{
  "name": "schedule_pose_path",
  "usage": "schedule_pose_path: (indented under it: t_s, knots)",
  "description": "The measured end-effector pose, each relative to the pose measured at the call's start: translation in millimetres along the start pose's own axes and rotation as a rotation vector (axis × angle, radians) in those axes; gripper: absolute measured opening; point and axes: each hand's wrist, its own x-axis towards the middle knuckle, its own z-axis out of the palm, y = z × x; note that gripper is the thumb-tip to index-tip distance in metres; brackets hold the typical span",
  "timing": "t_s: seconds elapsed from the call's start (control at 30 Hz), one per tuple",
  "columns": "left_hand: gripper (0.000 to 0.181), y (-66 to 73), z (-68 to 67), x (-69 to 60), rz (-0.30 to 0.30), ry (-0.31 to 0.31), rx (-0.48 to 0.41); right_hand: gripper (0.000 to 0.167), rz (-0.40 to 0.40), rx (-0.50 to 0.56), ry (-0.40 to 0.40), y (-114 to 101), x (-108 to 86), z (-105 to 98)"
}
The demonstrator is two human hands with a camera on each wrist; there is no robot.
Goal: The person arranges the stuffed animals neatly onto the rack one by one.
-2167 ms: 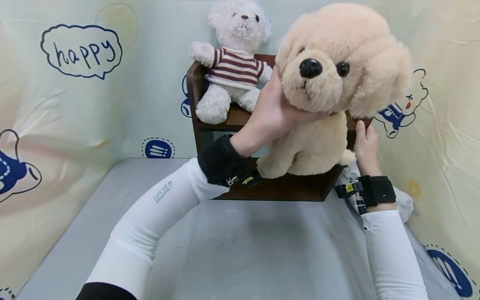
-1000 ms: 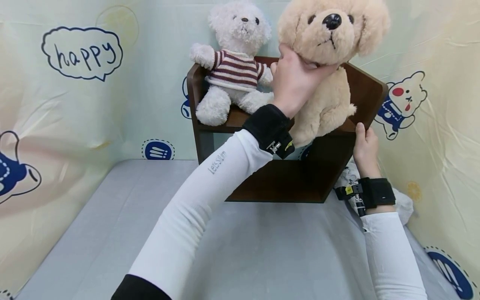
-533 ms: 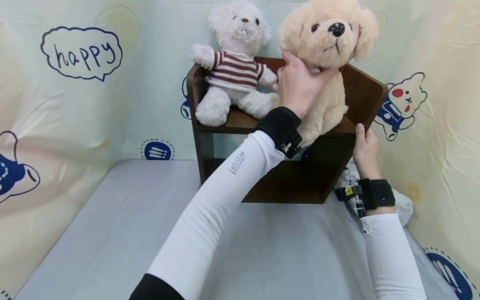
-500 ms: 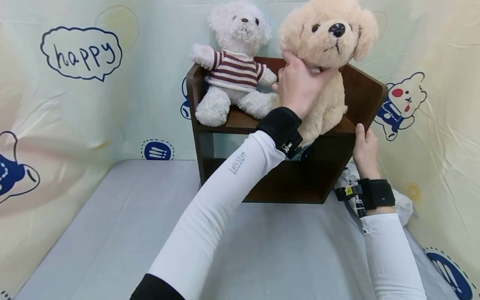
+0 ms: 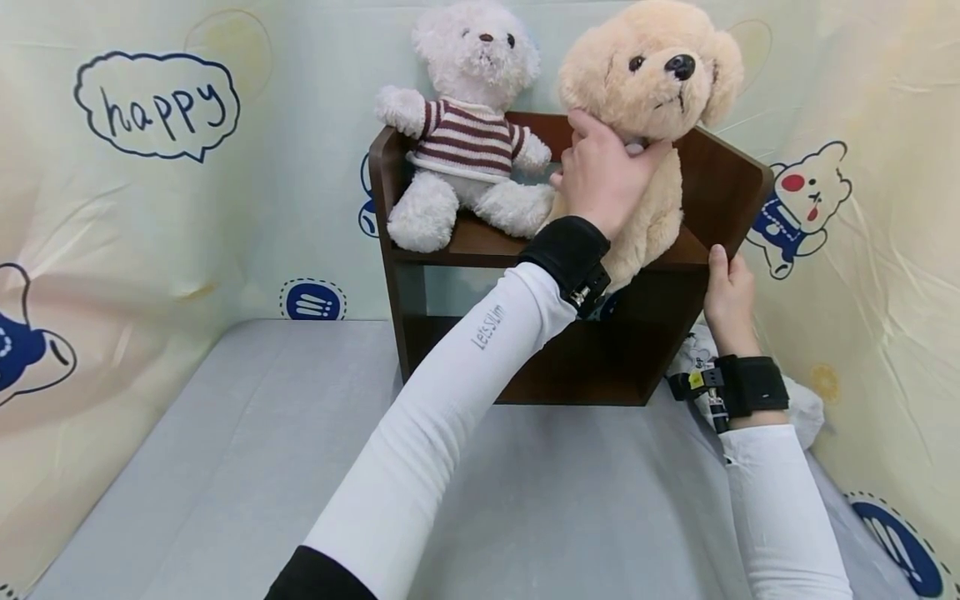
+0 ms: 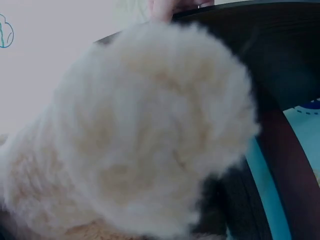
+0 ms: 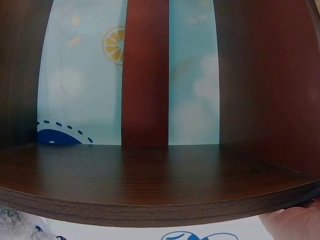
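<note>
My left hand [image 5: 607,179] grips a beige plush dog [image 5: 660,83] round the neck, thumb and fingers under its chin. The dog stands upright over the right part of the upper board of a dark brown two-tier shelf [image 5: 727,192]; my forearm hides part of its lower body. Blurred fur of the plush dog [image 6: 155,130] fills much of the left wrist view. My right hand [image 5: 731,300] holds the shelf's right side panel by its front edge. Left of the dog sits a white plush bear [image 5: 480,58] in a striped sweater.
The shelf stands on a grey-covered table [image 5: 315,442] against patterned curtains [image 5: 300,208]. Behind my right wrist lies a white bundle [image 5: 804,408]. In the right wrist view, the lower tier's dark board [image 7: 145,175] and a reddish back slat [image 7: 146,75] show.
My left hand has carried the plush dog back from in front of the shelf to its upper tier, then slightly lower and left. My right hand has kept its hold on the shelf.
</note>
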Motion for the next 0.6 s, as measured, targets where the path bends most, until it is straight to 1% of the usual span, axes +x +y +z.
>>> schedule_pose_path:
  t_s: [0.17, 0.27, 0.4, 0.6]
  knots:
    - [0.079, 1.0, -1.9, -0.1, -0.006, -0.055, 0.051, 0.055, 0.001, 0.015, 0.0, -1, -0.7, 0]
    - [0.082, 0.8, -3.8, 0.2, -0.023, -0.1, 0.061, 0.053, -0.007, 0.022, 0.011, 0, -0.2, 1]
    - [0.091, 0.8, -8.6, 1.9, -0.066, -0.188, 0.058, 0.052, -0.018, 0.022, 0.027, 0, -0.5, 1]
    - [0.103, -1.1, -19.9, 4.8, -0.107, -0.335, 0.048, 0.051, -0.026, 0.035, 0.028, -1, -1.7, 2]
